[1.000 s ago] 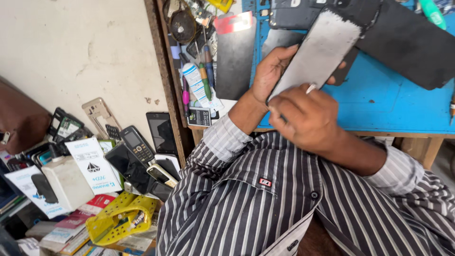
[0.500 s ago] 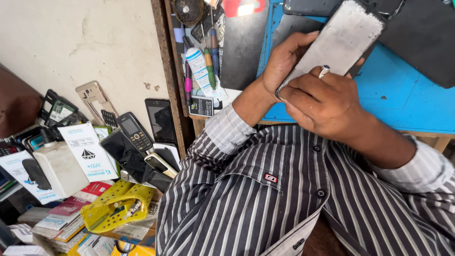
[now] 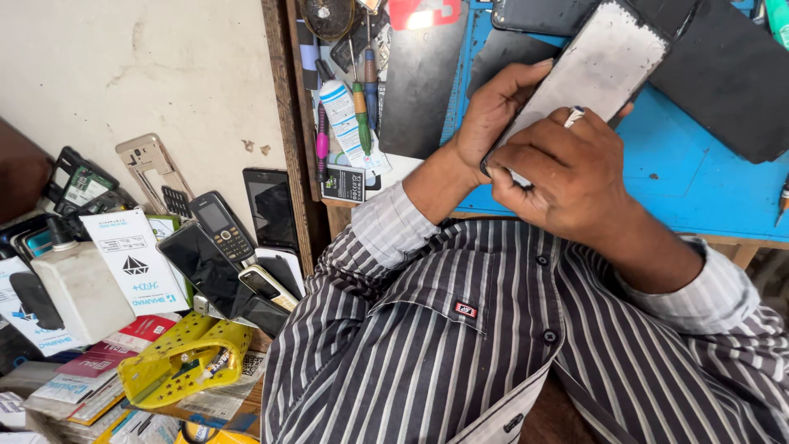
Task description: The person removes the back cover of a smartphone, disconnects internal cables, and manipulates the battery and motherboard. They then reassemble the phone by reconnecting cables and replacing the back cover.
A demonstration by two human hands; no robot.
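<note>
Holding a thin grey phone panel (image 3: 593, 70) tilted above the blue mat (image 3: 674, 177), your left hand (image 3: 493, 111) cups its edge while your right hand (image 3: 563, 173) pinches the lower corner; it looks light, stiff and fragile, so grip the edges.

Striped button-up shirt with cuffed long sleeves

The person wore a dark grey shirt with thin white stripes, dark buttons down the front, a small red tag on the chest pocket, and paler striped cuffs above both bare hands (image 3: 526, 140).
</note>
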